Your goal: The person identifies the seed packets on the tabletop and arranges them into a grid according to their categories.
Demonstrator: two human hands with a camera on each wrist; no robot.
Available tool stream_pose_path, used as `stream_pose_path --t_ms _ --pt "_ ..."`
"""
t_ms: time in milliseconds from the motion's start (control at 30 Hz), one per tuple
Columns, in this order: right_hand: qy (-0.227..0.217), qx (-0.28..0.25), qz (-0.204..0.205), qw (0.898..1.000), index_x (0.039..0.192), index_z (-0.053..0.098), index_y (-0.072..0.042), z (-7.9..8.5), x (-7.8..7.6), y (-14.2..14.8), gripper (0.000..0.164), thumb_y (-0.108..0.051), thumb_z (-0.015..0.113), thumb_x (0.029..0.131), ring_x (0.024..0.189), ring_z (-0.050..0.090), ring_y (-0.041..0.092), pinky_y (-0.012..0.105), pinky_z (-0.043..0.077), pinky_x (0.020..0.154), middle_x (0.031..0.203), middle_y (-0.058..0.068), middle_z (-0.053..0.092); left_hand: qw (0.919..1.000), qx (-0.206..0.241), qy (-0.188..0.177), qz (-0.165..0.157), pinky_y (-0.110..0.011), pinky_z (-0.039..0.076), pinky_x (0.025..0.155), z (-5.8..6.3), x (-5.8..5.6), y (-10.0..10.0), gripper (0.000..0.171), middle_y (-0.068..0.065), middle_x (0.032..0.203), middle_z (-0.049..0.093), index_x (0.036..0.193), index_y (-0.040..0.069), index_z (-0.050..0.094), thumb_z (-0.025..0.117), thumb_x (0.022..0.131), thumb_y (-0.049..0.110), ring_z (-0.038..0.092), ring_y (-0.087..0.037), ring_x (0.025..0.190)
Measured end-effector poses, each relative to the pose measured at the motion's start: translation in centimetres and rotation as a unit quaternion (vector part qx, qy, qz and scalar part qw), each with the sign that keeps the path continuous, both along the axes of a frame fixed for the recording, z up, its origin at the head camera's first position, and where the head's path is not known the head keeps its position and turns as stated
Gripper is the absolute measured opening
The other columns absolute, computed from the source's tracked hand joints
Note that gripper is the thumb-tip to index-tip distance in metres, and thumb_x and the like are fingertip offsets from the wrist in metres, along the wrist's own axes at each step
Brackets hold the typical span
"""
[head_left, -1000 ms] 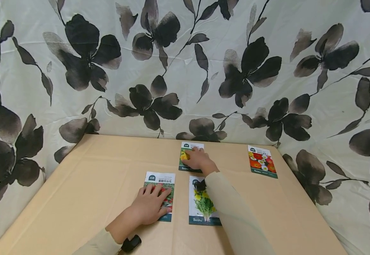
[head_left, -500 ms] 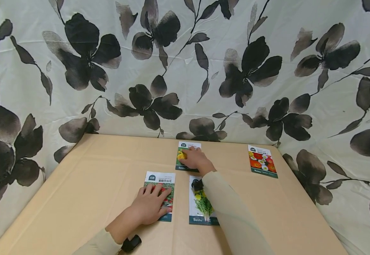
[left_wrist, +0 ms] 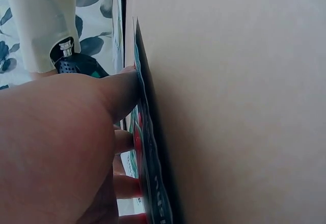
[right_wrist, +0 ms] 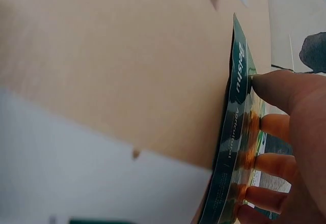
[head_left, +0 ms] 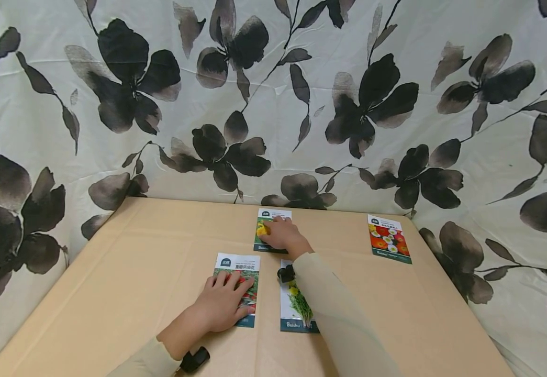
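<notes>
My left hand (head_left: pixel 221 303) rests with spread fingers on a seed packet (head_left: pixel 242 262) printed with red flowers, which lies on the table. The left wrist view shows its thumb (left_wrist: pixel 125 91) and fingers on the face of that packet. Farther back, my right hand (head_left: pixel 285 234) presses on a second seed packet (head_left: pixel 259 238) with yellow flowers and a dark green lower band. In the right wrist view the fingertips (right_wrist: pixel 267 122) touch its printed front, and the "Beishu" band (right_wrist: pixel 232 112) faces the camera. Much of both packets is hidden under the hands.
A seed packet (head_left: pixel 297 309) with a leafy green bunch and yellow flowers lies partly under the right sleeve (head_left: pixel 334 309). Another packet (head_left: pixel 388 241), with red and orange flowers, lies at the back right. Behind the table (head_left: pixel 136 262) hangs a flower-patterned cloth (head_left: pixel 301 173).
The right hand has slid the yellow-flower packet a little to the left along the back of the table. The left hand and its packet have stayed in place.
</notes>
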State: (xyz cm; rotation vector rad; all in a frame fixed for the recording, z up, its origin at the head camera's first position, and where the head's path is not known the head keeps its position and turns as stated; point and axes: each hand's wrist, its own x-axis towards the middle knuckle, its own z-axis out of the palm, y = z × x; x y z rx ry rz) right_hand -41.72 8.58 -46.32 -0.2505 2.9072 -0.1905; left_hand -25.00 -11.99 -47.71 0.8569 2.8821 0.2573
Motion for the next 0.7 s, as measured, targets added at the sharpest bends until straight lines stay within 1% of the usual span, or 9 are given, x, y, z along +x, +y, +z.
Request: stream_pose_path --t_ms 100,200,333,433,500,567,700 --pt "-0.001 -0.002 0.0 1.0 0.157 0.043 -0.029 0.0 -0.1 -0.4 0.061 -0.054 0.053 0.102 0.146 0.038 0.038 0.055 0.035 0.118 0.161 0.01 0.04 1.0 -0.006 -0.003 0.001 -0.064 0.035 0.107 0.2 0.0 0.1 0.068 -0.017 0.156 0.045 0.153 0.021 0.05 0.058 0.097 0.06 0.04 -0.044 0.136" --pt "0.002 0.0 0.002 1.0 0.157 0.043 -0.029 0.0 -0.1 -0.8 0.061 -0.054 0.052 0.102 0.146 0.037 0.038 0.055 0.035 0.118 0.161 0.01 0.04 0.9999 -0.013 -0.011 0.004 -0.064 0.035 0.107 0.8 0.1 0.3 0.068 -0.017 0.155 0.045 0.152 0.021 0.051 0.06 0.096 0.059 0.04 -0.044 0.136" --pt "0.004 0.004 0.003 1.0 0.157 0.043 -0.029 0.1 -0.2 -1.3 0.061 -0.053 0.052 0.102 0.146 0.037 0.038 0.055 0.035 0.118 0.161 0.01 0.041 0.9998 -0.017 -0.012 0.006 -0.064 0.035 0.106 1.2 0.2 0.3 0.068 -0.016 0.155 0.046 0.151 0.021 0.052 0.059 0.096 0.06 0.041 -0.043 0.135" --pt "0.002 0.004 0.002 1.0 0.157 0.043 -0.029 0.1 -0.3 -1.7 0.061 -0.053 0.052 0.102 0.146 0.037 0.038 0.055 0.035 0.118 0.161 0.01 0.04 0.9997 -0.02 -0.012 0.009 -0.064 0.036 0.105 1.2 0.2 0.4 0.068 -0.015 0.154 0.046 0.151 0.021 0.052 0.06 0.096 0.061 0.041 -0.043 0.135" --pt "0.001 0.005 0.003 1.0 0.157 0.043 -0.029 0.0 -0.3 -2.0 0.061 -0.053 0.052 0.102 0.147 0.036 0.038 0.055 0.035 0.118 0.162 0.01 0.039 0.9998 -0.018 -0.006 0.007 -0.063 0.036 0.105 0.7 0.1 0.4 0.068 -0.015 0.154 0.046 0.151 0.021 0.052 0.059 0.096 0.061 0.041 -0.043 0.135" --pt "0.001 0.007 0.002 1.0 0.157 0.043 -0.029 0.0 -0.3 -2.2 0.061 -0.053 0.051 0.102 0.147 0.036 0.038 0.055 0.035 0.119 0.162 0.009 0.039 0.9998 -0.018 -0.007 0.007 -0.063 0.036 0.105 0.9 0.2 0.4 0.068 -0.015 0.154 0.046 0.151 0.021 0.052 0.06 0.096 0.061 0.041 -0.043 0.135" --pt "-0.002 0.001 -0.001 1.0 0.156 0.045 -0.029 0.0 -0.3 -2.9 0.06 -0.052 0.052 0.102 0.149 0.035 0.038 0.054 0.033 0.12 0.163 0.009 0.039 0.9999 -0.015 -0.006 0.003 -0.064 0.036 0.105 0.7 0.1 0.4 0.068 -0.015 0.154 0.046 0.151 0.021 0.052 0.059 0.096 0.061 0.041 -0.043 0.135"
